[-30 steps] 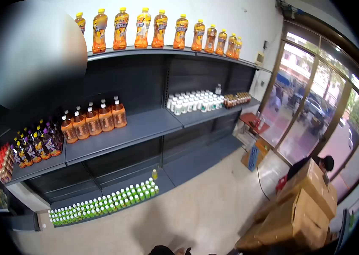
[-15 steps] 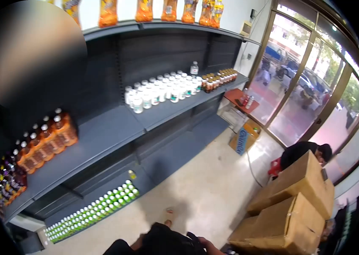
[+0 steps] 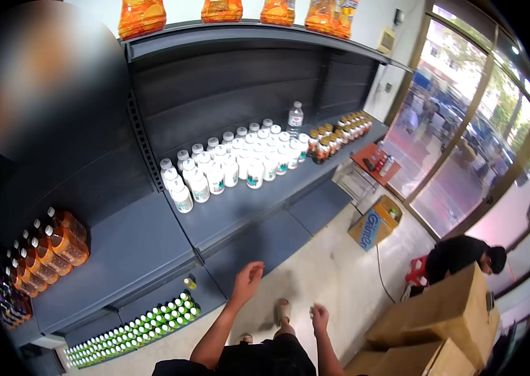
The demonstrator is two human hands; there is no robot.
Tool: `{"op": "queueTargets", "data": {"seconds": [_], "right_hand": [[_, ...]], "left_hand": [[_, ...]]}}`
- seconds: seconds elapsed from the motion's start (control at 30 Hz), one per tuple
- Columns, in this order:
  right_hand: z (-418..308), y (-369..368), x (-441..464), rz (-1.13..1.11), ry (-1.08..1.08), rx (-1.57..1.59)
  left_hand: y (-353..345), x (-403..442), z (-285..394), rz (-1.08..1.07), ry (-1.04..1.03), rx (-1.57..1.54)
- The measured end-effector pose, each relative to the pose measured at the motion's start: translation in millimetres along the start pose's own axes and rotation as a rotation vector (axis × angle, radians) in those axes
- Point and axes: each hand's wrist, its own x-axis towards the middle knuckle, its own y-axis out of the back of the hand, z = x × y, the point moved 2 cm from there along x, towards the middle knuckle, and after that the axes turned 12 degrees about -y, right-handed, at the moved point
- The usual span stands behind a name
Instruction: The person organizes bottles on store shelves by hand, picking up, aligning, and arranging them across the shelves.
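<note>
My left hand (image 3: 249, 282) hangs in front of the shelf unit, its fingers loosely bent and somewhat apart, with nothing seen in it. Lower and to the right, my right hand (image 3: 319, 318) has its fingers curled in above the floor; a small pale spot shows at the fingertips, too small to name. Nearest to my left hand is the lower shelf (image 3: 249, 245). On the middle shelf (image 3: 227, 216) stand rows of white bottles (image 3: 254, 173), a clear water bottle (image 3: 295, 119) and small brown bottles (image 3: 323, 150). Neither hand touches them.
Green bottles with white caps (image 3: 133, 329) line the lower shelf. Orange drink bottles (image 3: 64, 247) stand at left. Large cartons (image 3: 431, 319) are at right, with a person (image 3: 459, 260) low behind them. An open box (image 3: 375, 225) and a cable (image 3: 381, 272) lie on the floor.
My view has moved closer to the shelves. Both arms have come up into sight; earlier only part of one hand showed at the bottom edge.
</note>
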Motion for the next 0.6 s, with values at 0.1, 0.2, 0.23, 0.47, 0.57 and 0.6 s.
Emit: {"op": "queueTargets", "data": {"seconds": [0.1, 0.2, 0.23, 0.47, 0.57, 0.6], "right_hand": [[-145, -76, 80, -0.212, 0.318, 0.132], [-295, -153, 104, -0.254, 0.519, 0.206], [-326, -171, 111, -0.290, 0.588, 0.201], [-422, -284, 162, -0.594, 0.675, 0.043], [-423, -305, 164, -0.584, 0.664, -0.006], [-423, -307, 164, -0.616, 0.616, 0.037]], "left_hand": [[-11, 98, 34, 0.137, -0.298, 0.209], [-16, 183, 52, 0.329, -0.260, 0.394], [-17, 206, 38, 0.405, -0.201, 0.425], [-32, 299, 11, 0.446, -0.089, 0.712], [-43, 313, 1, 0.549, 0.020, 0.777], [-44, 314, -1, 0.567, 0.004, 0.818]]}}
